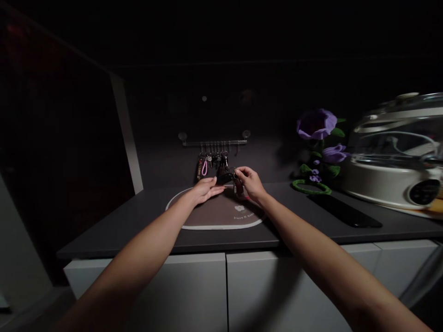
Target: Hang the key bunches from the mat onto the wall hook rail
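A bunch of keys [226, 177] with a dark fob is held up between both hands, just in front of the hook rail. My right hand [252, 183] pinches its ring between thumb and fingers, and a dark reddish tag [238, 186] dangles below. At the fob's left end, my left hand [205, 190] has its thumb on top and its fingers stretched underneath. A clear rail [214, 143] on the back wall carries several hooks, from which keys [217, 160] and a pink loop strap [204, 167] hang. Beneath the hands lies a brown mat [207, 214] with a pale rim.
On the right of the dark counter [114, 226] lies a black phone-like slab [342, 210]. Behind it stand purple felt-like flowers [316, 124] with a green ring base [311, 186]. A white appliance with a clear cover [380, 180] stands at the far right. Pale cabinet doors [194, 286] are below.
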### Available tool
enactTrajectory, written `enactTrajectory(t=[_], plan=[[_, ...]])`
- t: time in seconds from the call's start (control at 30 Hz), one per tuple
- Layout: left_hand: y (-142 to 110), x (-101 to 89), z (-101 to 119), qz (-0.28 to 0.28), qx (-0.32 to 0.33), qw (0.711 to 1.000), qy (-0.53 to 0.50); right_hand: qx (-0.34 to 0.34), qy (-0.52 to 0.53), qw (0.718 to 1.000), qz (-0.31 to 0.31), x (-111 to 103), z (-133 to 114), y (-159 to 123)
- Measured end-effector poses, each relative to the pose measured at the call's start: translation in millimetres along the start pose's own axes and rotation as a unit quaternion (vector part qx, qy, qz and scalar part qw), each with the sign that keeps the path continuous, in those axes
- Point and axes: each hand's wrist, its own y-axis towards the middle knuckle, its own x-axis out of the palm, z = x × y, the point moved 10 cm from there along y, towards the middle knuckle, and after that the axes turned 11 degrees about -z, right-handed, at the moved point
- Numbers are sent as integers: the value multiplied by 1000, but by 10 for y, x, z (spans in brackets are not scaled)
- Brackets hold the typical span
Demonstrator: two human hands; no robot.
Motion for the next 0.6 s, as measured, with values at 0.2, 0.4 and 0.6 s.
enactTrajectory(t=[0.2,0.4,0.6], plan=[[-16,34,-41,9,-20,991,136,16,3,1000,5,-29,46,11],[-10,77,319,59,132,897,417,7,7,1000,8,-45,25,17],[-141,472,438,15,215,778,591,-9,-32,999,33,-125,1,57]])
